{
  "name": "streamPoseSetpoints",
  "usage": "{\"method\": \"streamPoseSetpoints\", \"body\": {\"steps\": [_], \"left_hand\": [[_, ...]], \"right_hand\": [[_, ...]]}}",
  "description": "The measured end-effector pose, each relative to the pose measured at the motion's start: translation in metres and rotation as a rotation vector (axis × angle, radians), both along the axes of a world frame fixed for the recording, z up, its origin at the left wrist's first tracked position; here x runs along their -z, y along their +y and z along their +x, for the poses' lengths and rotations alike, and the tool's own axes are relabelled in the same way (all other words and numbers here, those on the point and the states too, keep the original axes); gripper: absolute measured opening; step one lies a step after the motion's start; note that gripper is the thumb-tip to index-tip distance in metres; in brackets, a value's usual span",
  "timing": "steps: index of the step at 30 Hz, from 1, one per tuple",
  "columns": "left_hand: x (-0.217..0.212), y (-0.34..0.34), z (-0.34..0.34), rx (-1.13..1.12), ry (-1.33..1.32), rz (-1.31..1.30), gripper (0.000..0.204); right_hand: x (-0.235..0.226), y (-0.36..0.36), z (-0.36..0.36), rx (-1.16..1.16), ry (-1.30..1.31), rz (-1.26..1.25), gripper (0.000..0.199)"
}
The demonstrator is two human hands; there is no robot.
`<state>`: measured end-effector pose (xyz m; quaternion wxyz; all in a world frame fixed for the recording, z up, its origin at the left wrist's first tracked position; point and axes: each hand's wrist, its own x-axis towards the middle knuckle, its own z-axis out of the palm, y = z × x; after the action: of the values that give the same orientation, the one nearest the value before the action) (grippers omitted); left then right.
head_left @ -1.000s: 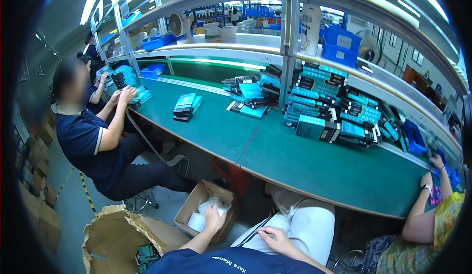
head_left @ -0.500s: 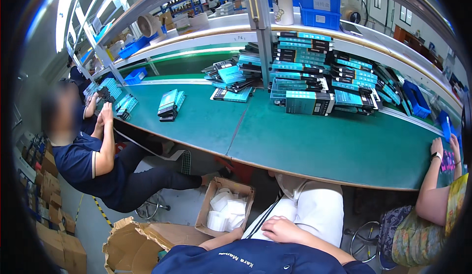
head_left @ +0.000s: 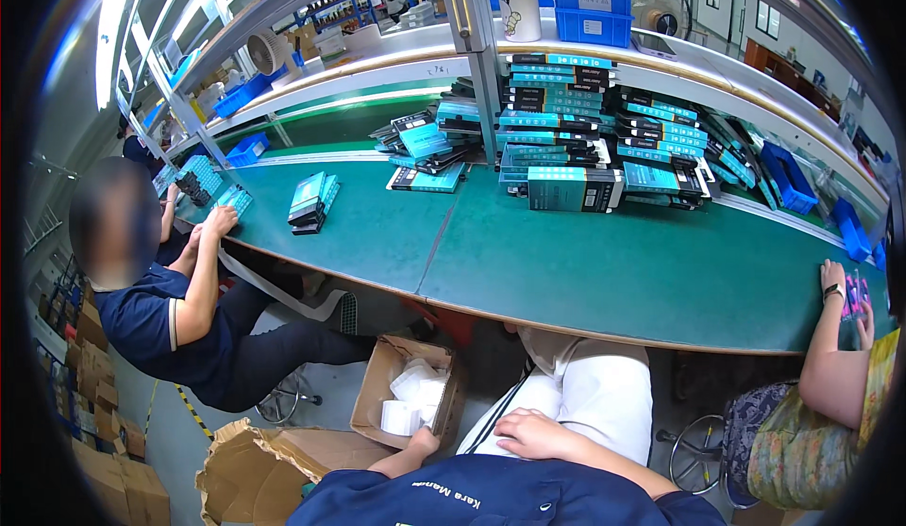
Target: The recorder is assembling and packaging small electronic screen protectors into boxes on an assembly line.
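My left hand [head_left: 424, 442] is down beside my lap, at the near rim of an open cardboard box [head_left: 455, 394]. Its fingers close over that rim and are partly hidden. Inside the box lie several white paper or card pieces [head_left: 412, 396]. My right hand [head_left: 530, 433] rests on my white-trousered thigh, empty, with its fingers stretched out flat.
A green worktable [head_left: 557, 271] spans the front, with tall stacks of teal-and-black boxes [head_left: 557, 111] at its back. Co-workers sit left [head_left: 142, 309] and right [head_left: 835, 375]. A torn carton [head_left: 250, 474] stands at lower left. Blue bins [head_left: 788, 177] line the back.
My view has swung slightly right. My left hand has moved a little left along with the box's rim, and the box sits turned slightly. My right hand stays on my thigh.
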<state>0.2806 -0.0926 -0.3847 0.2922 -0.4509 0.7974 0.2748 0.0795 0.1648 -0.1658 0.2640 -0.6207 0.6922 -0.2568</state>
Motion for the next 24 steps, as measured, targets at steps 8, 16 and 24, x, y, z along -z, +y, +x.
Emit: {"method": "streamPoseSetpoints", "body": {"steps": [8,16,24], "left_hand": [[-0.017,0.024,-0.005,-0.067,0.018,-0.041,0.044],[-0.001,0.005,0.003,-0.019,0.019,0.022,0.057],[0.091,-0.044,0.005,-0.736,0.175,0.521,0.076]], "right_hand": [[-0.004,0.001,0.001,0.004,-0.009,0.0,0.03],[-0.003,-0.001,0.0,0.007,0.003,0.034,0.031],[-0.003,0.002,-0.001,0.022,0.006,0.056,0.032]]}}
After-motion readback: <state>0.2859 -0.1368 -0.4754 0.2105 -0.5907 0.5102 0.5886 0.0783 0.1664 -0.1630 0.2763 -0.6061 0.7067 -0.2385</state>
